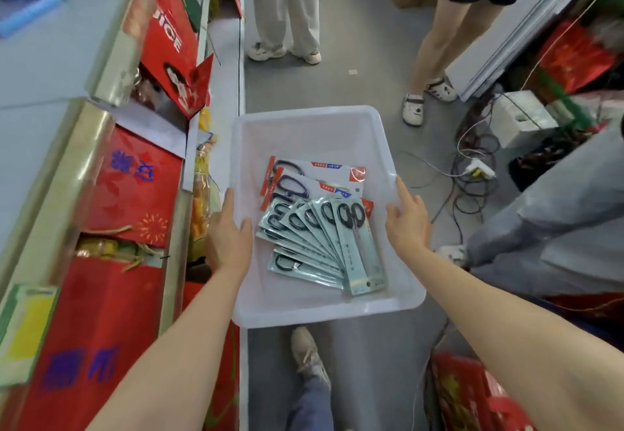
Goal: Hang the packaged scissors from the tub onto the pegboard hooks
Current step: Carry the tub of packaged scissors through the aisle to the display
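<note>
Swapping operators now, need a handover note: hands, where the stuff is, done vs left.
Left hand: open, fingers on the left rim of the white plastic tub, holding no pack.
Right hand: open, fingers over the tub's right rim, also holding no pack.
Packaged scissors: all in the tub, a fanned stack of teal-carded packs near the front, with a few red-and-white carded packs behind them.
Pegboard hooks: not in view.
Done: nothing hung that can be seen from here.
Left: pick packs out one at a time and hang each on a hook, until the tub holds none.
</note>
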A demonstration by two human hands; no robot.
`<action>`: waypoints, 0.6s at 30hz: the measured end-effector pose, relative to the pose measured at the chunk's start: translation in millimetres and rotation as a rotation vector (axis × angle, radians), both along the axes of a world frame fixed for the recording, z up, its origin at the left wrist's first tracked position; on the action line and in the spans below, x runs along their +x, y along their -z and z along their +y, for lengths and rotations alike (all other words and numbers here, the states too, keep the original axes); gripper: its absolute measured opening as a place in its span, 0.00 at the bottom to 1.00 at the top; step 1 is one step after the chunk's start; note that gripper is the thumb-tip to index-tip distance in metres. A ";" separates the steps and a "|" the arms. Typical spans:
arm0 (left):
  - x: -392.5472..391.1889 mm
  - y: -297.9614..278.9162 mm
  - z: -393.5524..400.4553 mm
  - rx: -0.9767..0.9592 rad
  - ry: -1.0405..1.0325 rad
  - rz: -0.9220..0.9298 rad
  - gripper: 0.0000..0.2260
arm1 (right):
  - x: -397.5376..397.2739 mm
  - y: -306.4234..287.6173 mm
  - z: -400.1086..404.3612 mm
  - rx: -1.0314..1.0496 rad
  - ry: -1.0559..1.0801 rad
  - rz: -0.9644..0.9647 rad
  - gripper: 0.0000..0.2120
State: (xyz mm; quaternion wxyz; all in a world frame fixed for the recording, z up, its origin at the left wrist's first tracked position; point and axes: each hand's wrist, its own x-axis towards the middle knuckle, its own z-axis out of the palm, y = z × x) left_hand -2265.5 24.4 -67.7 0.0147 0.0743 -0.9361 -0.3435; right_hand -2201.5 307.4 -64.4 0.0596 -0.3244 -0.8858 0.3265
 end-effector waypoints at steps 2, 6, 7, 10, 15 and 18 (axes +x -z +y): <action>-33.5 14.0 6.2 -0.027 -0.004 -0.011 0.29 | -34.7 18.6 5.5 0.018 0.002 -0.019 0.27; -95.6 46.8 18.8 -0.062 0.014 -0.007 0.29 | -93.8 60.7 17.5 0.035 0.009 -0.040 0.27; -109.2 55.0 22.9 -0.076 0.012 -0.013 0.29 | -106.5 70.5 20.2 0.028 0.014 -0.040 0.27; -141.9 80.0 35.0 -0.094 0.005 -0.034 0.29 | -139.7 95.3 30.7 0.007 0.014 -0.048 0.27; -174.3 114.6 48.5 -0.119 -0.043 -0.074 0.29 | -181.2 129.0 44.2 -0.006 -0.011 -0.048 0.27; -183.6 130.1 54.3 -0.151 -0.061 -0.080 0.29 | -194.8 145.0 48.7 -0.014 -0.035 -0.053 0.27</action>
